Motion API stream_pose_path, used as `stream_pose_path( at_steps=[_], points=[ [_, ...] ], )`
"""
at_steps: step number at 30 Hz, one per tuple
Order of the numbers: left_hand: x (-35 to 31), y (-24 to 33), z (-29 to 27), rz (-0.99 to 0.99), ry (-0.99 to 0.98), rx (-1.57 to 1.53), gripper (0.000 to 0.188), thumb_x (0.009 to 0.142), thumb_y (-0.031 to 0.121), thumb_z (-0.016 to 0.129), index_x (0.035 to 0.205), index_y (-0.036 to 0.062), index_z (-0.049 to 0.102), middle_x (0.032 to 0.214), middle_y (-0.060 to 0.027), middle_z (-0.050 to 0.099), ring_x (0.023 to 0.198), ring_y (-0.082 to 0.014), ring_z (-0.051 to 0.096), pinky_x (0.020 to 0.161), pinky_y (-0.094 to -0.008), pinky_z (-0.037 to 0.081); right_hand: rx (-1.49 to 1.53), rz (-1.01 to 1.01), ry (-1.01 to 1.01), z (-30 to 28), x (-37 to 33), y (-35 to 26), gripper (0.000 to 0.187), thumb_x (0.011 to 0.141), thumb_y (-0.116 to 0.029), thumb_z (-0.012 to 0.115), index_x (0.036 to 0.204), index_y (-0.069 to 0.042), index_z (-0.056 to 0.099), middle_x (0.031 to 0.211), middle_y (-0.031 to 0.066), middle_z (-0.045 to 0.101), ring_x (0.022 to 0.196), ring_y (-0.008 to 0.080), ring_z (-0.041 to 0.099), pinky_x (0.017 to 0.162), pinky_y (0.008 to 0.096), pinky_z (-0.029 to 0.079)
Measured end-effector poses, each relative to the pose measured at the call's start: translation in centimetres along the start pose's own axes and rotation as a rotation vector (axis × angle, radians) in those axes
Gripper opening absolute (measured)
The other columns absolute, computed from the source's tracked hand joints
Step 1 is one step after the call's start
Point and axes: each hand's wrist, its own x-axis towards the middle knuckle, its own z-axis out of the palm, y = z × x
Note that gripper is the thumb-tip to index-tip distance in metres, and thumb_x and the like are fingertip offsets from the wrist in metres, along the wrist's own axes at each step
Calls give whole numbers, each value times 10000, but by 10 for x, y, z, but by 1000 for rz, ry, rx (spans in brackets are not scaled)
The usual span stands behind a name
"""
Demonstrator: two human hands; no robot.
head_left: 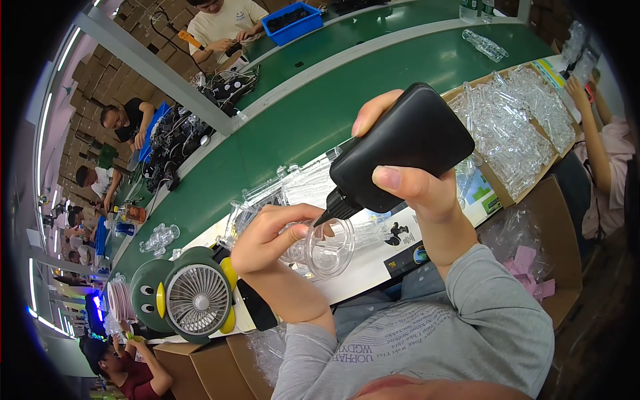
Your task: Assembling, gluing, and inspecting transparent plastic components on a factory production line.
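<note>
My right hand (417, 183) grips a black squeeze bottle (407, 150), tilted with its narrow pointed nozzle (325, 217) down to the left. The nozzle tip meets the rim of a clear round plastic part (331, 248), like a shallow cup. My left hand (273, 233) pinches that part at its upper left rim, fingers closed. Whether any liquid leaves the nozzle is too small to tell. Behind both hands, more clear plastic parts (287, 187) lie on the white work surface.
A penguin-shaped fan (200, 300) stands at left. An open carton of clear plastic parts (510, 127) sits at right, beside a co-worker's arms. Across the green conveyor belt (287, 127) people work near blue bins (293, 25) and black parts. A metal post (157, 63) rises at upper left.
</note>
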Motion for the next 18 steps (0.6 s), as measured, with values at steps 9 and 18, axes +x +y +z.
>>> stream_pose_path(
  at_steps=[9, 18],
  points=[
    [-2, -8, 1, 3, 31, -32, 362, 946, 287, 474, 1027, -44, 595, 836, -131, 665, 792, -259, 664, 726, -301, 494, 43, -12, 56, -1, 2, 3, 455, 603, -161, 683, 997, 0, 526, 979, 115, 560, 793, 137, 575, 683, 250, 508],
    [-13, -11, 4, 31, 355, -237, 346, 915, 228, 516, 1060, -80, 574, 934, -135, 643, 870, -204, 620, 794, -305, 476, 54, -43, 146, -2, 3, 7, 447, 651, -114, 661, 1054, -4, 502, 1041, 104, 538, 811, 139, 583, 689, 258, 520]
  ],
)
